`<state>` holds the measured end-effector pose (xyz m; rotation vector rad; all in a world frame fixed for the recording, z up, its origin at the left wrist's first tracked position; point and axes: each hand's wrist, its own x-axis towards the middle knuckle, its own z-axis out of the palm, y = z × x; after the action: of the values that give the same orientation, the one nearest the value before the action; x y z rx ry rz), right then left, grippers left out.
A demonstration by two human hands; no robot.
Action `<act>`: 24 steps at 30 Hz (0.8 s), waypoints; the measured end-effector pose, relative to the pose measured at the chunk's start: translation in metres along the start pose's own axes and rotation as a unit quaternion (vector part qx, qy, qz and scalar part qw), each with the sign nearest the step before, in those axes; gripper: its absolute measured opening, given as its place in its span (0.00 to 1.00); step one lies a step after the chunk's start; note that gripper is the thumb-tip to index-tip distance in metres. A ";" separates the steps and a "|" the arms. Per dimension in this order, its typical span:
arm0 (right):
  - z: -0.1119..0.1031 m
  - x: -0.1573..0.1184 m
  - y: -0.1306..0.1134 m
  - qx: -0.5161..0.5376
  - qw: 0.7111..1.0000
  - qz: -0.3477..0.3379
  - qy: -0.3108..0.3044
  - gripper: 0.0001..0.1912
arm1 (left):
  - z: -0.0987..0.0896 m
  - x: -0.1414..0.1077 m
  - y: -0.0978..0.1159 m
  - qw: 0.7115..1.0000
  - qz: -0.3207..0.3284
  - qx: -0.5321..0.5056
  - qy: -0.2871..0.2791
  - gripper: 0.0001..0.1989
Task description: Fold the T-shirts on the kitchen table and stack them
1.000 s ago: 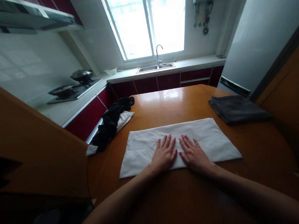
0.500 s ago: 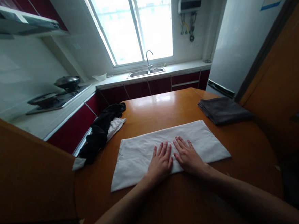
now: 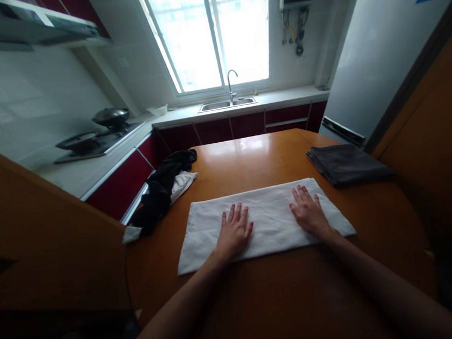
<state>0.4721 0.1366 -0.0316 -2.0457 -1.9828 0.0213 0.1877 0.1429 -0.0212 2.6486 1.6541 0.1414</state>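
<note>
A white cloth [image 3: 266, 218], folded into a long rectangle, lies on the wooden table [image 3: 249, 162] in front of me. My left hand [image 3: 235, 232] rests flat on the cloth left of its middle, fingers spread. Toward the cloth's right end lies my right hand [image 3: 309, 211], palm down, its fingers apart too. Neither hand grips anything. Slight wrinkles show in the fabric around the hands.
A folded dark grey cloth [image 3: 349, 165] sits at the table's right. Crumpled black clothing [image 3: 158, 192] with a white garment [image 3: 182, 184] lies along the left edge. Beyond are a sink [image 3: 227, 104], a stove with pans [image 3: 103, 139] and a refrigerator [image 3: 380, 55].
My hands have moved apart over the white cloth: the right hand slid well to the right, the left a little to the left. The view has shifted slightly.
</note>
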 end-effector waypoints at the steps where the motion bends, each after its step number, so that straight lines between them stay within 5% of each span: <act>1: -0.001 0.002 0.003 0.002 1.000 0.005 0.012 0.32 | 0.000 0.000 -0.001 1.000 0.000 -0.001 0.006 0.29; 5: 0.002 0.005 0.013 0.006 0.999 0.014 0.037 0.33 | 0.002 -0.001 -0.004 1.000 -0.015 -0.003 0.024 0.29; 12: 0.014 -0.002 0.010 -0.024 0.999 0.003 -0.047 0.33 | -0.001 -0.002 -0.005 0.999 -0.029 -0.025 0.011 0.29; 24: 0.009 0.000 0.012 -0.028 0.999 -0.008 -0.035 0.32 | -0.018 -0.047 -0.050 0.990 -0.135 0.020 0.037 0.28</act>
<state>0.4816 0.1383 -0.0426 -2.0905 -2.0644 0.0336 0.1208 0.1226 -0.0098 2.4403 2.0381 0.2053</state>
